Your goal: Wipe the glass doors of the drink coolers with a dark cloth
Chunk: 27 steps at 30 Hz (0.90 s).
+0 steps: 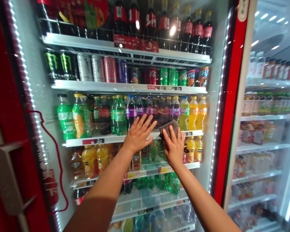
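Where the right hand (173, 144) lies, the cloth (168, 126) is dark grey.

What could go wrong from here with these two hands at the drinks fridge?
The left hand appears spread bare on the glass door, so it might leave smudges there. The gray cloth lies under the right hand, seemingly pressed flat rather than gripped, so it could slip or bunch up.
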Motion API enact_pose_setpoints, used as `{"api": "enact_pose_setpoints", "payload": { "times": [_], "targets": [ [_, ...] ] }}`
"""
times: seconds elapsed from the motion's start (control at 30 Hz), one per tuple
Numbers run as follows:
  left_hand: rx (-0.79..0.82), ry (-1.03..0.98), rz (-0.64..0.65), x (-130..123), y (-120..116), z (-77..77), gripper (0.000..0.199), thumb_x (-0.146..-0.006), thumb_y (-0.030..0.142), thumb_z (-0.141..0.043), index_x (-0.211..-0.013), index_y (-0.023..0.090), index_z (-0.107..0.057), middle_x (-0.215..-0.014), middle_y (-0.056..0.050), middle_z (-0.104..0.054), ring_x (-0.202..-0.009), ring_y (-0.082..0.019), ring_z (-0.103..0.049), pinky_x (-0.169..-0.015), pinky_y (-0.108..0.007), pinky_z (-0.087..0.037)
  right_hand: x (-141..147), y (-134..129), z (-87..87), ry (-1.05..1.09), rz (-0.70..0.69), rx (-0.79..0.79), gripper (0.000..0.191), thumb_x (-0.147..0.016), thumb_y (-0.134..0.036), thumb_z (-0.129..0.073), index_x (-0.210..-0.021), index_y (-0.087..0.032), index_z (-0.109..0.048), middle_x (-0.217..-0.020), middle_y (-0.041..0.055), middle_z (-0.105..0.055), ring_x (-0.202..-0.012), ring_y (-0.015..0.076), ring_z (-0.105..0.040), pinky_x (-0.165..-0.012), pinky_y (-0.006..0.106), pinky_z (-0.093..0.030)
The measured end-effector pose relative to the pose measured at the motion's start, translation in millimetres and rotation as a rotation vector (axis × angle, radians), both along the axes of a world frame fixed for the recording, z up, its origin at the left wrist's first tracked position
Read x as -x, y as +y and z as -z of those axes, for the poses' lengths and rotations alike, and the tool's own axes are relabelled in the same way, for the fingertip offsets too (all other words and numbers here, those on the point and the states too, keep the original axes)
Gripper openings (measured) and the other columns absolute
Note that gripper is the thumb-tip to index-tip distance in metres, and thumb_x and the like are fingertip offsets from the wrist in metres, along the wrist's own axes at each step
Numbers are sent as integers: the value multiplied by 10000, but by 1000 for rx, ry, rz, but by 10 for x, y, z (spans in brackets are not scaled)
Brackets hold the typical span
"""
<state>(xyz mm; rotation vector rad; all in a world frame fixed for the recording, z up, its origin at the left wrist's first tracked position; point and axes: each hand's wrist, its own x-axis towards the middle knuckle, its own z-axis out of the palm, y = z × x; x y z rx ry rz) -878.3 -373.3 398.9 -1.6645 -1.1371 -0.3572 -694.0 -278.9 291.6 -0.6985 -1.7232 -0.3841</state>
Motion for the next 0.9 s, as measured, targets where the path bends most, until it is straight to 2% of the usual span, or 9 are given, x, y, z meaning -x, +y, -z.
{"api": "enact_pose_setpoints", "payload": {
  "times": [0.17,0.27,0.4,0.47,0.57,0.63,0.73,0.83,0.9],
  "targets": [
    [-10,5,-13,-2,-18,15,854,-893,394,-655,-1621,251,-232,-1704,-65,-171,-1584,-293,-83,-1292,-509,-105,-312,53,275,-186,-55,-67,839,-905,-50,-465,-1590,-469,-222,-1656,-49,-321,-1567,316,-179,-1219,668,-250],
    [-19,12,-14,10,-22,28,846,-891,401,-655,-1617,246,-248,-1703,-69,-176,-1585,-291,-75,-1298,-507,-97,-337,179,127,-75,-13,-46,876,-887,-42,-462,-1605,-453,-172,-1684,-31,-247,-1571,350,-134,-1189,707,-274],
    [-17,29,-18,25,-25,32,832,-915,418,-629,-1619,222,-231,-1704,-86,-161,-1584,-293,-52,-1301,-507,-79,-29,103,-80,43,32,-30,881,-897,-72,-470,-1614,-443,-117,-1706,-15,-167,-1571,388,-69,-1151,746,-295],
    [-9,36,-22,15,-38,20,810,-941,425,-593,-1622,200,-217,-1705,-92,-150,-1584,-289,-45,-1304,-492,-72,67,-1,-15,-17,11,-61,868,-904,-68,-469,-1613,-441,-134,-1698,-16,-200,-1574,373,-64,-1170,727,-284],
    [30,19,-39,-9,-96,-20,801,-961,447,-557,-1626,179,-198,-1708,-93,-133,-1585,-277,-41,-1304,-465,-83,-11,-94,189,-194,-54,-110,848,-913,-41,-448,-1602,-457,-182,-1668,-37,-297,-1574,320,-134,-1208,661,-290],
    [76,14,-43,-3,-172,-44,839,-951,473,-566,-1627,159,-181,-1709,-100,-126,-1586,-268,-48,-1303,-450,-98,-117,-84,254,-209,-59,-93,857,-903,-29,-441,-1600,-460,-191,-1663,-40,-310,-1569,315,-165,-1206,658,-303],
    [119,8,-48,79,-362,-20,890,-929,476,-598,-1629,144,-160,-1707,-109,-145,-1588,-269,-68,-1302,-464,-91,-90,-68,136,-26,-9,-12,898,-871,-32,-455,-1617,-429,-150,-1698,-23,-206,-1573,362,-102,-1171,717,-309],
    [91,-35,-73,241,-632,129,896,-912,452,-631,-1632,185,-167,-1703,-104,-177,-1586,-295,-82,-1298,-524,-65,231,-222,-61,114,26,68,933,-844,-48,-466,-1630,-398,-104,-1719,-16,-83,-1570,401,-14,-1142,762,-301],
    [69,-65,-96,368,-841,289,911,-896,457,-658,-1631,204,-182,-1701,-106,-189,-1586,-309,-80,-1295,-545,-53,475,-414,-76,74,12,87,941,-835,-48,-473,-1631,-392,-109,-1720,-14,-68,-1569,404,4,-1147,760,-296]
  ]
}}
